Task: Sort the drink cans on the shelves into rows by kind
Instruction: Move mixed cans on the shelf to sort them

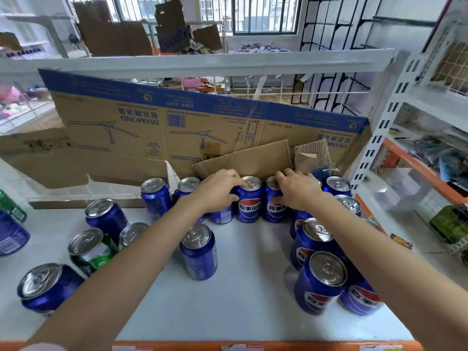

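Note:
Several blue cola cans stand on the white shelf (240,287). At the back, two stand side by side against the cardboard. My left hand (217,191) grips the left can of this pair (249,207), fingers over its top and thumb on its side. My right hand (300,191) holds the right can (273,211) the same way. Another blue can (221,216) stands partly hidden under my left hand. A column of blue cans (320,282) runs along the right side. A lone blue can (200,252) stands mid-shelf. At left, a green can (92,252) stands among blue ones.
A large printed cardboard sheet (177,127) leans upright behind the cans, with torn flaps (253,158) at the back. A white upright post (379,133) bounds the shelf on the right. An orange rail (253,345) edges the front. A green can (11,206) stands at far left.

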### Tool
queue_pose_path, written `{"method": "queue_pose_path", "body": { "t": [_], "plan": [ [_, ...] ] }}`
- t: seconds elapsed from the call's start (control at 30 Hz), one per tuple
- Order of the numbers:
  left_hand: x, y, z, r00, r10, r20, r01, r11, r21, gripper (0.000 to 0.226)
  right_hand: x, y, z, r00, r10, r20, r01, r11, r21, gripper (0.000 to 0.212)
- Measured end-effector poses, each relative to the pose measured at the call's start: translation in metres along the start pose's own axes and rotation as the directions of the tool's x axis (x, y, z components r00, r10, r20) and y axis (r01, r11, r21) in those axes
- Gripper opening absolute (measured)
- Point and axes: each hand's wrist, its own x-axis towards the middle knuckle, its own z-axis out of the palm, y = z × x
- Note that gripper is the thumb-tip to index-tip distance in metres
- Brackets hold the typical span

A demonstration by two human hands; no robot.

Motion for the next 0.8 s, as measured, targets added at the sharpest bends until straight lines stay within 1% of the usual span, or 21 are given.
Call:
{"method": "queue_pose_path", "body": {
  "t": [0.07,0.1,0.17,0.2,0.27,0.3,0.37,0.43,0.53,0.63,0.7,0.8],
  "plan": [
    [-0.017,-0.012,-0.01,0.999,-0.033,0.009,0.034,0.998,-0.059,0.038,-0.01,-0.013,-0.003,0.997,-0.053,-0.049,0.052,0.999,-0.016,0.063],
    [-0.026,-0.02,-0.013,0.998,-0.062,0.013,0.062,0.996,-0.06,0.037,-0.015,-0.022,-0.005,0.99,-0.12,-0.078,0.12,0.993,-0.004,0.061],
    [-0.041,-0.039,-0.016,0.989,-0.145,0.006,0.145,0.989,-0.042,0.036,-0.026,-0.045,-0.01,0.949,-0.303,-0.09,0.312,0.945,0.103,0.061],
    [-0.047,-0.047,-0.017,0.982,-0.191,-0.004,0.19,0.981,-0.041,0.037,-0.031,-0.058,-0.013,0.919,-0.386,-0.083,0.394,0.902,0.175,0.063],
    [-0.054,-0.056,-0.018,0.97,-0.242,-0.025,0.241,0.969,-0.055,0.039,-0.035,-0.084,-0.017,0.872,-0.487,-0.048,0.48,0.833,0.276,0.069],
    [-0.056,-0.058,-0.018,0.969,-0.247,-0.029,0.245,0.968,-0.055,0.04,-0.036,-0.097,-0.016,0.855,-0.518,-0.022,0.503,0.817,0.283,0.074],
    [-0.056,-0.058,-0.016,0.971,-0.238,-0.033,0.236,0.971,-0.041,0.043,-0.036,-0.119,-0.008,0.83,-0.556,0.032,0.534,0.811,0.238,0.079],
    [-0.053,-0.056,-0.015,0.972,-0.233,-0.033,0.231,0.972,-0.05,0.046,-0.036,-0.131,0.002,0.823,-0.563,0.076,0.533,0.812,0.238,0.078],
    [-0.044,-0.051,-0.012,0.975,-0.224,0.0,0.224,0.974,-0.021,0.053,-0.037,-0.127,0.009,0.835,-0.546,0.066,0.508,0.811,0.29,0.068],
    [-0.031,-0.044,-0.008,0.971,-0.238,0.012,0.238,0.971,-0.006,0.057,-0.038,-0.108,0.003,0.858,-0.501,0.111,0.467,0.853,0.234,0.065],
    [-0.022,-0.039,-0.004,0.963,-0.269,-0.007,0.269,0.963,0.012,0.057,-0.038,-0.088,0.0,0.889,-0.428,0.163,0.39,0.894,0.219,0.065],
    [-0.013,-0.035,0.001,0.945,-0.327,0.004,0.326,0.942,0.086,0.056,-0.037,-0.053,-0.002,0.938,-0.274,0.211,0.228,0.948,0.221,0.069]
  ]
}}
